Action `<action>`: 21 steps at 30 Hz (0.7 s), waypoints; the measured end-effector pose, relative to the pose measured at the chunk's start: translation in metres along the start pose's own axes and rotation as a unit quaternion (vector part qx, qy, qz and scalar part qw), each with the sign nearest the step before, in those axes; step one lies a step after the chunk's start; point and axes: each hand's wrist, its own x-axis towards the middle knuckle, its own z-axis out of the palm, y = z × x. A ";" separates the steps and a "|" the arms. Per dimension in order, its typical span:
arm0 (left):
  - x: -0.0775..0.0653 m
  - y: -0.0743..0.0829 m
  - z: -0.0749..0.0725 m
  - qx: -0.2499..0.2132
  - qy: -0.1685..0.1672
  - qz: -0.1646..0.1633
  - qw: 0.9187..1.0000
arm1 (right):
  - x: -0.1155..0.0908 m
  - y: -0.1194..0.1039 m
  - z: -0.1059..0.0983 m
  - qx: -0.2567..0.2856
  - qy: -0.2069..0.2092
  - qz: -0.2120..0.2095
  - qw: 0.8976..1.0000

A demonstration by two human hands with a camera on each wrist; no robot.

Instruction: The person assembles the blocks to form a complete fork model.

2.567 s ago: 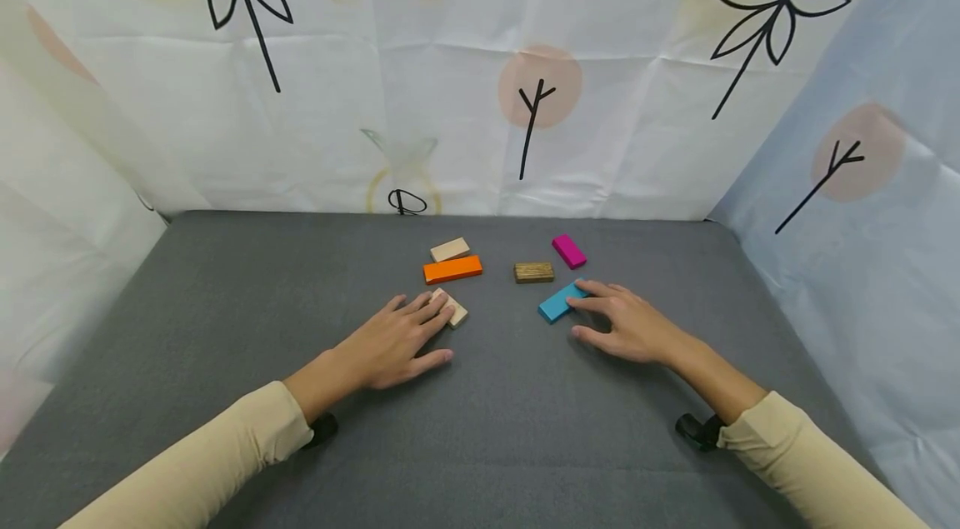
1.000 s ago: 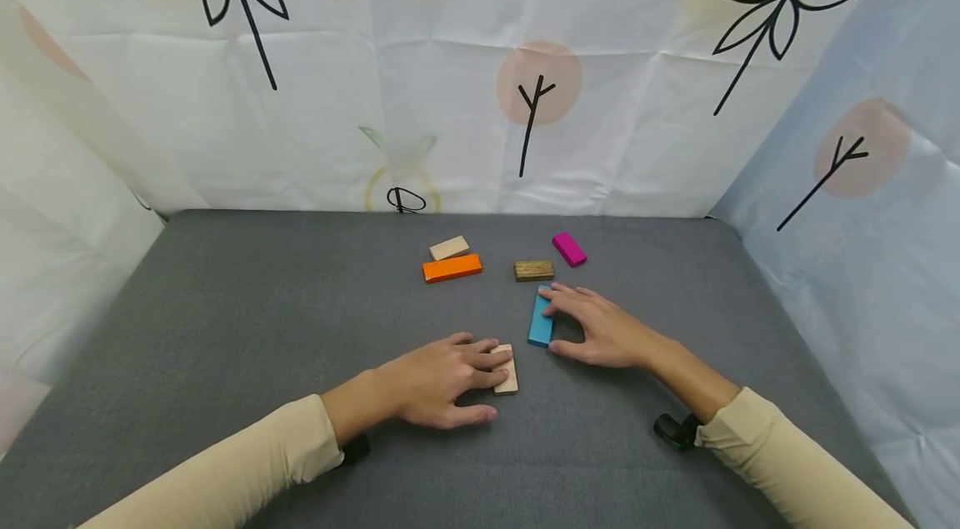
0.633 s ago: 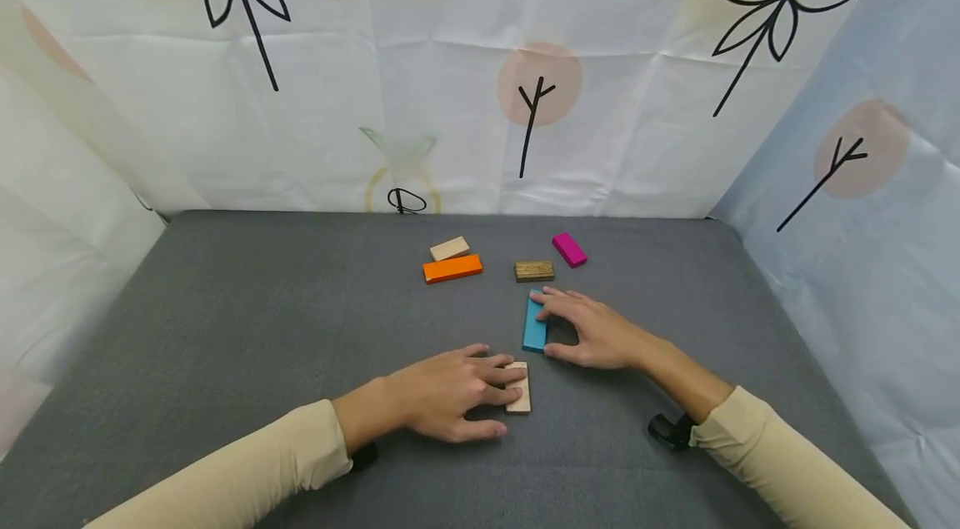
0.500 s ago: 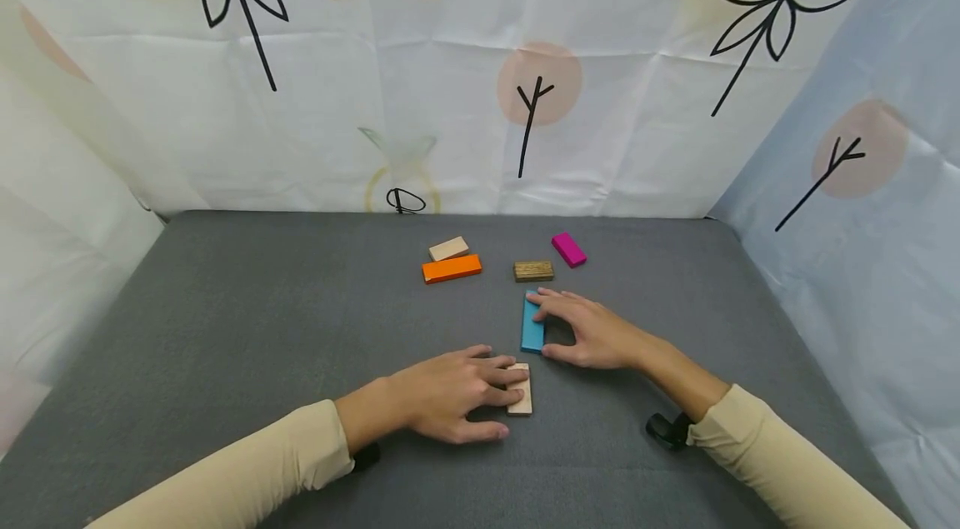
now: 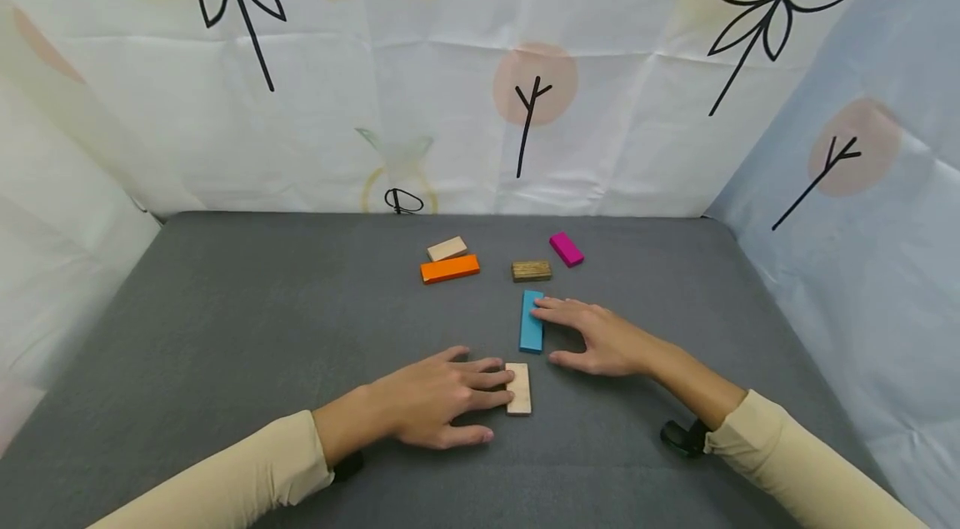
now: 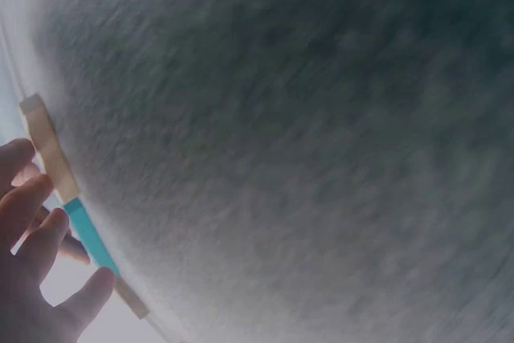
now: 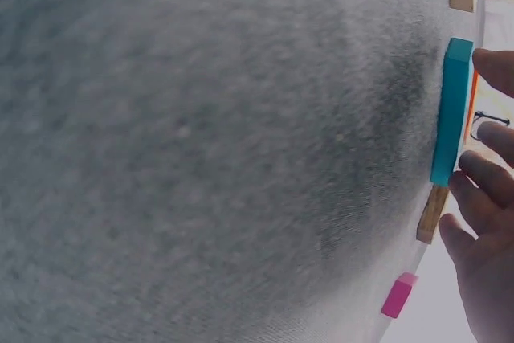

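Observation:
A pale wooden block (image 5: 518, 389) lies flat on the grey table, its long side pointing away from me. My left hand (image 5: 438, 397) is spread at its left side, fingertips at the block's edge, thumb apart from it. Just beyond lies a blue block (image 5: 531, 321), lined up nearly end to end with the pale one and a small gap between. My right hand (image 5: 603, 336) has its extended fingertips at the blue block's right edge, thumb off to the side. The right wrist view also shows the blue block (image 7: 453, 114) beside loose fingers. Neither hand grips anything.
Farther back lie an orange block (image 5: 450, 268) against another pale block (image 5: 447, 248), a brown wood-grain block (image 5: 531, 271) and a magenta block (image 5: 566, 249). The grey table (image 5: 300, 304) ends at a printed white cloth (image 5: 450, 96) behind and at the sides.
The pale block slid from beside the orange one toward me and rightward; the blue block was turned lengthwise and moved left. Most recently, both hands shifted slightly outward while the two blocks stayed put.

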 end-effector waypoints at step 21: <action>0.005 0.000 0.006 -0.012 -0.006 0.011 1.000 | 0.008 -0.008 0.006 0.013 -0.013 -0.009 1.000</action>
